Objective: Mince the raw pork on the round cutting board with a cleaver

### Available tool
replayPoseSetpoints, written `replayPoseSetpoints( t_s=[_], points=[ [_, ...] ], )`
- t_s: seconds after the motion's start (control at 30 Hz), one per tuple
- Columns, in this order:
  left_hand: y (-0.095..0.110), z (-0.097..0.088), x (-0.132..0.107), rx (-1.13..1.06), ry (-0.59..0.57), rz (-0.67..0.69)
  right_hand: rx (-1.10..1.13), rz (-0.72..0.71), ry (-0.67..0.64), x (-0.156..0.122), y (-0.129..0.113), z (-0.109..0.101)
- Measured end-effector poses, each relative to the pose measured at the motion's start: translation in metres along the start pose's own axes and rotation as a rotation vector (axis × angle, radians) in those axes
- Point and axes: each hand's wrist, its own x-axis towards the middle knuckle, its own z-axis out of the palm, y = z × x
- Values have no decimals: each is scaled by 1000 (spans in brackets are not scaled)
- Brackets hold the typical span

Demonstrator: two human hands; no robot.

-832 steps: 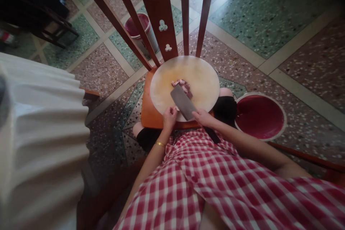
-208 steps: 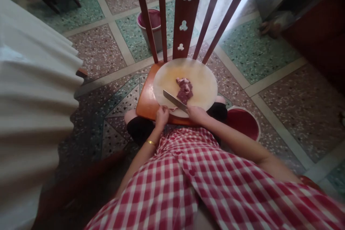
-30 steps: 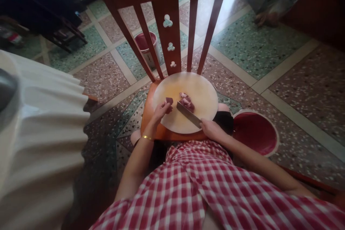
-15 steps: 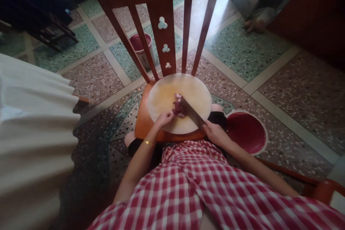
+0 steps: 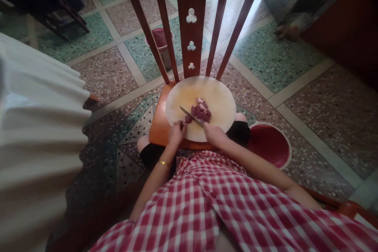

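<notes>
My right hand (image 5: 216,134) is wrapped round the handle of a kitchen knife (image 5: 190,114). Its blade points up and left across the round white cutting board (image 5: 224,94), edge-on to me. Chopped dark red meat (image 5: 203,111) lies in a small pile on the board, just right of the blade. At the board's near left rim, my left hand (image 5: 177,133) has its fingers closed on a small piece of meat (image 5: 188,119), left of the blade. The fingertips partly hide that piece.
The board rests on the seat of a wooden chair (image 5: 159,120) with a slatted back (image 5: 195,55). A red-lined bucket (image 5: 270,145) stands on the floor at right, another bucket (image 5: 161,41) behind the chair. A pale pleated cloth (image 5: 44,134) hangs at left.
The knife has shifted left from the meat pile, its blade now edge-on. My left hand has drawn back toward the board's near rim with a small piece. The view has tilted slightly.
</notes>
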Motion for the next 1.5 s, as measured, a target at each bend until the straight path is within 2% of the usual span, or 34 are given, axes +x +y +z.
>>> replayPoseSetpoints(
  t_s=[0.17, 0.3, 0.4, 0.53, 0.6, 0.7, 0.8, 0.87, 0.97, 1.07, 1.2, 1.33, 1.5],
  points=[
    [-11, 2, -4, -60, 107, 115, -44, -106, -25, -1, -4, 4],
    [-15, 4, -5, -29, 93, 171, -96, -129, -62, -1, -7, 11],
    [-18, 7, -2, -18, 80, 199, -98, -146, -40, 15, -23, 9],
    [-18, 10, -1, 5, 99, 220, -88, -203, -6, 47, -55, -2],
    [-18, 10, -3, 20, 90, 216, -80, -216, 2, 54, -63, -7],
    [-18, 10, -6, -5, 85, 143, -67, -212, 4, 48, -50, -8],
    [-14, 11, -6, -139, 152, 72, -67, -146, -25, 28, -14, -3],
    [-6, 14, -3, -212, 199, 136, -75, -51, -29, 15, 10, 2],
    [7, 22, -1, -133, 232, 259, -77, 14, -1, 2, 29, 5],
    [9, 32, -4, -27, 288, 290, -71, 0, -12, -5, 28, 5],
    [0, 37, -8, -86, 376, 380, -89, -14, 18, -13, 17, 4],
    [-3, 37, -4, -118, 309, 542, -142, -51, 8, -21, 9, 6],
    [-4, 42, 1, -130, 281, 532, -185, -63, -40, -25, 4, 7]
  ],
)
